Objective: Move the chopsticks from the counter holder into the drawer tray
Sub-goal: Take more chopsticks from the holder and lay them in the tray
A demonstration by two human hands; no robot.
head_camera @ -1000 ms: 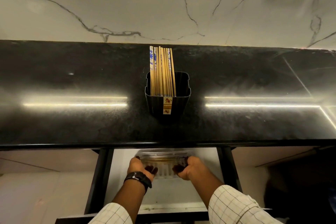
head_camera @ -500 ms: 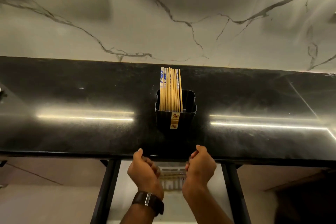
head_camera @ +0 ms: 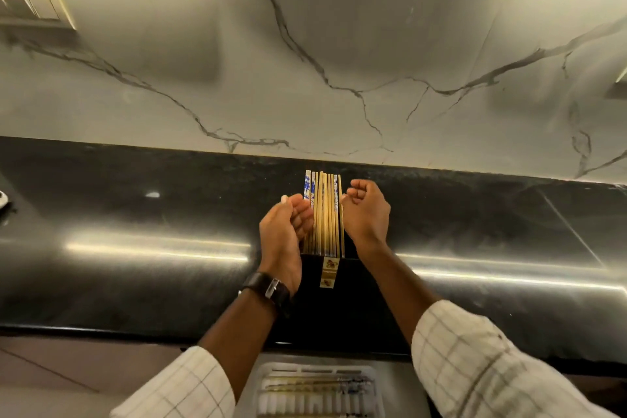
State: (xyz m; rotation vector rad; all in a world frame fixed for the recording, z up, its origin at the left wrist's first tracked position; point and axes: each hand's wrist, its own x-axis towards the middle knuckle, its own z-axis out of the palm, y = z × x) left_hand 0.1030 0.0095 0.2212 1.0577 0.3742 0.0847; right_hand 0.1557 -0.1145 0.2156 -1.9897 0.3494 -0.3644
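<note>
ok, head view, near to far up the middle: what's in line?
drawer tray → counter front edge → black holder → chopsticks → marble wall

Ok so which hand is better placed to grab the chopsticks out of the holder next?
Probably the left hand: its curled fingers look to be already against the chopsticks standing in the holder. The right hand sits close beside them, half curled.

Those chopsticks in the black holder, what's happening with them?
A person is reaching for them with both hands. The left hand and right hand flank the chopsticks, which stand upright in the holder on the counter. Neither hand has closed on them yet. Below, the drawer tray already holds a few.
</note>
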